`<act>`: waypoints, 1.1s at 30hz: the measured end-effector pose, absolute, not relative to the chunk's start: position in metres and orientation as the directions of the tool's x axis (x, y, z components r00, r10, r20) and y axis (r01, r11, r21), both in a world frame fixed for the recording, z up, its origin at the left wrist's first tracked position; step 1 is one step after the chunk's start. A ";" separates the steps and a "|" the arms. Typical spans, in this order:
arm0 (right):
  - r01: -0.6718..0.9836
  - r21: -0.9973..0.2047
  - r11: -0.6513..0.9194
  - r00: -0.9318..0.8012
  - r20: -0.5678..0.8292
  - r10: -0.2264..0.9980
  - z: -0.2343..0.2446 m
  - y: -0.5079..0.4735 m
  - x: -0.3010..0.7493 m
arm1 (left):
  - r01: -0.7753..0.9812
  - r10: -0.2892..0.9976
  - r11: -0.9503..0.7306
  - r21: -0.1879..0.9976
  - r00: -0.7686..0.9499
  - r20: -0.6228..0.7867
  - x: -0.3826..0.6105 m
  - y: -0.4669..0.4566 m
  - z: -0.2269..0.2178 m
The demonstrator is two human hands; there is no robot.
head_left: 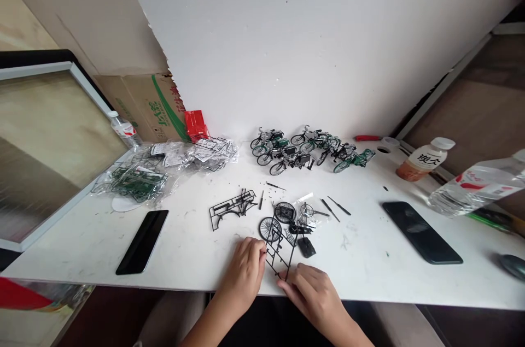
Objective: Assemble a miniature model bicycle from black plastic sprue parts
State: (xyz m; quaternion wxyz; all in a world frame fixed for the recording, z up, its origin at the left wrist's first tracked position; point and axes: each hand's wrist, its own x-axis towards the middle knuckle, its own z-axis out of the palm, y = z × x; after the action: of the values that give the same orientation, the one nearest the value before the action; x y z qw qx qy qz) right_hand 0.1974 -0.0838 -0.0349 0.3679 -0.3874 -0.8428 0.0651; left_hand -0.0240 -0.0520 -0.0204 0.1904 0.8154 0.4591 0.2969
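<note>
Near the front edge of the white table (188,259), my left hand (246,265) is closed on the left side of a black plastic parts frame (283,259). My right hand (311,289) pinches the same frame at its lower right corner. Just beyond it lie small spoked wheels (270,229), a black flat piece (306,247) and other model bicycle parts, partly overlapped by the frame. Another black parts frame (232,209) rests to the left of the wheels. Thin screwdrivers (339,205) lie to the right, with more small tools behind.
Several assembled miniature bicycles (287,158) stand at the back. Bagged parts (141,183) and a red packet (196,125) are at the left. A phone (141,242) lies left, another phone (422,232) right. A drink bottle (424,160) and a water bottle (478,186) are at the right.
</note>
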 end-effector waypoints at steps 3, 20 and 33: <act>0.610 -0.434 0.663 -0.387 0.568 0.727 -0.036 -0.085 0.198 | 0.631 0.858 -0.513 0.582 0.406 0.315 -0.025 -0.053 -0.021; 0.540 -0.711 0.450 -0.207 0.406 0.890 -0.033 -0.087 0.191 | 0.643 0.823 -0.567 0.515 0.415 0.388 -0.028 -0.057 -0.031; 0.554 -0.658 0.510 -0.269 0.439 0.857 -0.029 -0.093 0.173 | 0.503 0.903 -0.429 0.750 0.251 0.348 -0.023 -0.057 -0.045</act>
State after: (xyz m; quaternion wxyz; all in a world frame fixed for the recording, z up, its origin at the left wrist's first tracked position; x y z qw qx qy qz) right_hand 0.1730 -0.0932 -0.0290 0.3965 -0.4564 -0.7733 0.1912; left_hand -0.0231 -0.0573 -0.0448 0.2549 0.7488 0.4697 0.3921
